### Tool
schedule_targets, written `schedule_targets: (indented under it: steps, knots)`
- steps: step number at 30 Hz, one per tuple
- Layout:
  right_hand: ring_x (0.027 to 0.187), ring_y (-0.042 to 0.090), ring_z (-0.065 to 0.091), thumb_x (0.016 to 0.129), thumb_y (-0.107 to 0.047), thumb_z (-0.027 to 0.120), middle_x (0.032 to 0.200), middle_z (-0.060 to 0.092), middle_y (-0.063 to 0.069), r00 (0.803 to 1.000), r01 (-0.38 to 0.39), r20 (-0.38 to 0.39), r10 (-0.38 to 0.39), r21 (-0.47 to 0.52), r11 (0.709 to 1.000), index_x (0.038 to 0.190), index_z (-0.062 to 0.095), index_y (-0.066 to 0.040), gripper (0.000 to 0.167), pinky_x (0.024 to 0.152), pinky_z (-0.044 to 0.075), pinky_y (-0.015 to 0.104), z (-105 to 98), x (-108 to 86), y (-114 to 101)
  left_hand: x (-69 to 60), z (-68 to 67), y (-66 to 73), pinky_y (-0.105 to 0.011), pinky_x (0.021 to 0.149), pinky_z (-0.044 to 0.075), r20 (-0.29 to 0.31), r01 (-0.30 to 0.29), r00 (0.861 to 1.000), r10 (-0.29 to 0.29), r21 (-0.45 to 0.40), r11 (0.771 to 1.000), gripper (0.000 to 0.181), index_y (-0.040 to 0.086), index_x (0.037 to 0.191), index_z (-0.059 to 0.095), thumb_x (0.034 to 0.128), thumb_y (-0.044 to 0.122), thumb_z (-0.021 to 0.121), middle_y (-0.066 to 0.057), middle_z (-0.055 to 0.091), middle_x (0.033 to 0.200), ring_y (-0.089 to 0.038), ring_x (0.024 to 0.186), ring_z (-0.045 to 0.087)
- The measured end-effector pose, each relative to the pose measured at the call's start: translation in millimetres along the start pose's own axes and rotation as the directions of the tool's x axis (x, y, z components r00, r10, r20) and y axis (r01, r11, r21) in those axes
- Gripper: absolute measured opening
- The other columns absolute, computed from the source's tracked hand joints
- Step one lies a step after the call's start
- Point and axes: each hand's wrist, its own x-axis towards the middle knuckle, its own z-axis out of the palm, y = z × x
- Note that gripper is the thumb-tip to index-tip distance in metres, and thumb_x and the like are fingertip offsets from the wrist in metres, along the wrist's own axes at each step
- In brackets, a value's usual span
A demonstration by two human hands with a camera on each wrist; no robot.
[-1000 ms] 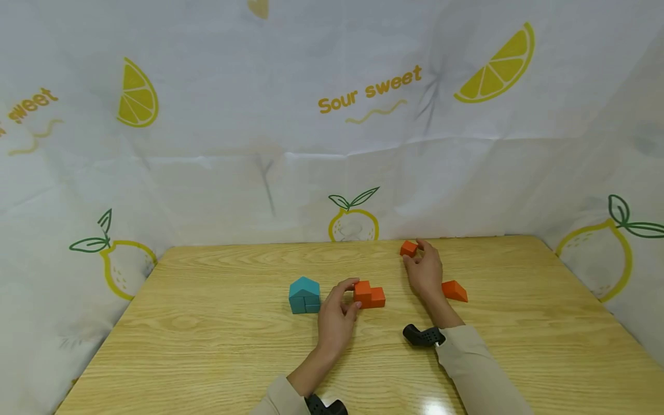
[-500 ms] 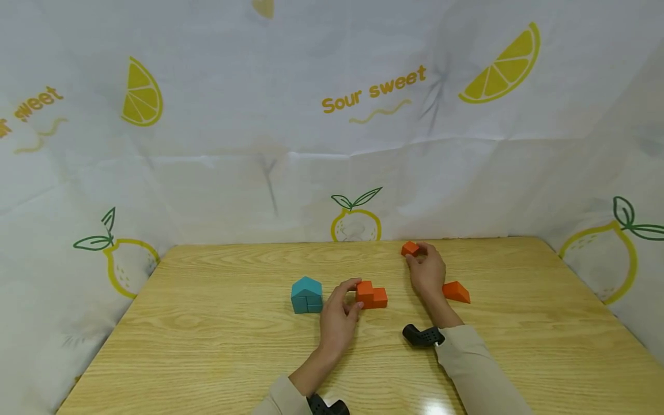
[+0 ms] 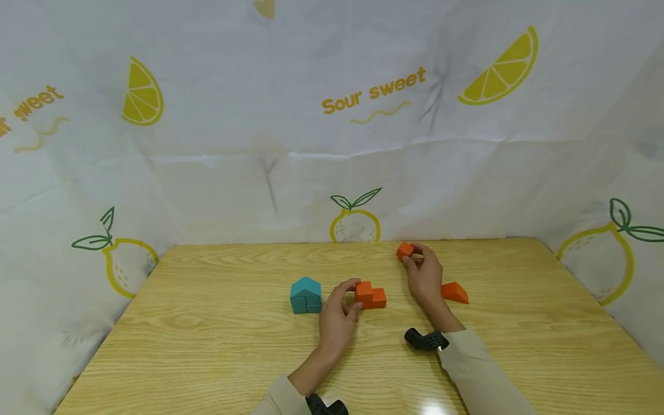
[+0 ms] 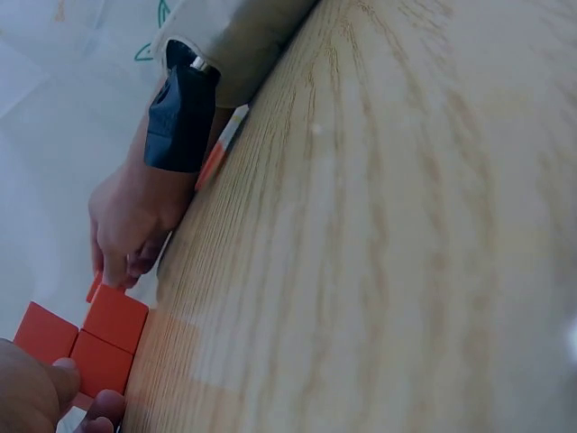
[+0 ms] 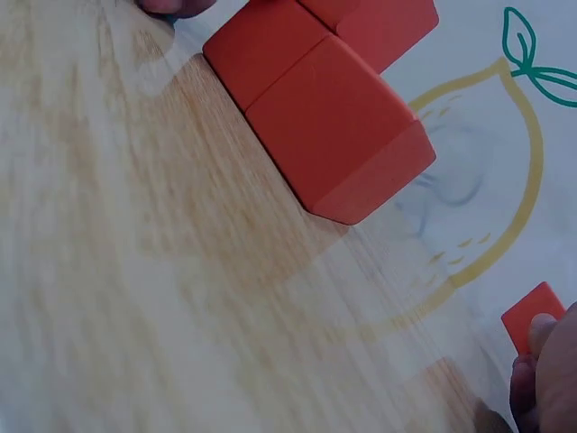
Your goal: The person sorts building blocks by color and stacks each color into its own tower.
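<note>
Three orange blocks form a small step-shaped stack (image 3: 364, 295) on the wooden table, two side by side below and one on top. My left hand (image 3: 336, 325) holds the stack's left side between thumb and fingers; in the left wrist view the thumb (image 4: 63, 383) lies against the blocks. Farther back, my right hand (image 3: 426, 276) pinches a small orange block (image 3: 404, 250), which seems raised a little off the table in the right wrist view. Right of that wrist lies an orange triangular block (image 3: 455, 292), partly hidden by the arm.
A small teal house (image 3: 306, 295) built of several blocks stands just left of my left hand. The table (image 3: 207, 340) ends at a white cloth (image 3: 233, 196) with lemon prints, which rises behind it and at both sides.
The right hand has shifted slightly left with its small orange block, which has turned a little. The left hand and the orange stack have stayed in place.
</note>
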Motion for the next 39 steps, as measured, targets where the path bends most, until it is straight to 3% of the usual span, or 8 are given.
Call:
schedule_targets:
  steps: [6,13,20,26,34,39]
  knots:
    - [0.093,0.029,0.060,0.096,-0.012,0.059,0.123,0.055,0.017,0.999,0.042,-0.016,-0.041,0.037,0.998,0.134,0.051,0.000,0.041,0.068,0.050,0.034,-2.2,-5.1,-2.1,-0.1,-1.2,1.0,-0.022,0.046,0.041,0.003,-0.003,1.000,0.003,0.003,1.000,0.047,0.017,0.128,0.059,0.0862,-0.001,0.069,-0.001,0.061,0.118,-0.003,0.050,0.043]
    - [0.097,0.023,0.059,0.097,-0.018,0.058,0.125,0.054,0.012,0.997,0.078,-0.016,-0.078,0.061,0.995,0.136,0.052,-0.006,0.041,0.071,0.048,0.022,-3.1,-9.6,-3.2,-0.3,-1.1,1.0,-0.021,0.046,0.039,0.000,-0.006,1.000,0.006,0.016,1.000,0.047,0.017,0.128,0.059,0.0860,-0.002,0.069,-0.001,0.061,0.118,-0.003,0.050,0.041]
    - [0.097,0.020,0.057,0.097,-0.015,0.059,0.128,0.052,0.009,0.996,0.083,0.029,-0.089,0.170,0.982,0.137,0.051,-0.010,0.042,0.071,0.046,0.016,-3.0,-16.4,-6.4,0.0,-0.7,1.6,-0.021,0.046,0.040,0.000,0.005,1.000,-0.005,0.013,1.000,0.047,0.016,0.128,0.059,0.0860,-0.002,0.069,-0.001,0.061,0.117,-0.003,0.049,0.043]
    - [0.097,0.021,0.056,0.097,-0.015,0.058,0.129,0.052,0.010,0.989,0.109,0.078,-0.127,0.211,0.972,0.138,0.050,-0.008,0.043,0.074,0.048,0.019,-4.6,-23.9,-10.6,0.2,-0.2,2.1,-0.022,0.045,0.040,0.000,0.015,1.000,-0.015,0.007,1.000,0.047,0.016,0.128,0.059,0.0858,-0.003,0.068,-0.002,0.061,0.117,-0.004,0.048,0.042]
    - [0.096,0.034,0.057,0.095,-0.001,0.058,0.128,0.051,0.022,0.966,0.167,0.150,-0.209,0.253,0.953,0.134,0.050,0.004,0.041,0.078,0.047,0.017,-17.8,-42.2,-42.9,0.2,0.0,1.2,-0.021,0.046,0.041,0.004,0.013,1.000,-0.013,0.010,1.000,0.047,0.016,0.128,0.059,0.0861,-0.002,0.069,-0.001,0.061,0.117,-0.004,0.049,0.042]
    - [0.095,0.034,0.057,0.093,0.002,0.059,0.126,0.052,0.024,0.958,0.180,0.171,-0.231,0.267,0.947,0.133,0.051,0.006,0.040,0.080,0.047,0.016,-20.3,-47.9,-48.1,0.7,-0.2,0.3,-0.021,0.046,0.040,0.004,0.011,1.000,-0.011,0.020,1.000,0.048,0.017,0.128,0.059,0.0856,-0.002,0.069,-0.001,0.061,0.117,-0.004,0.049,0.042]
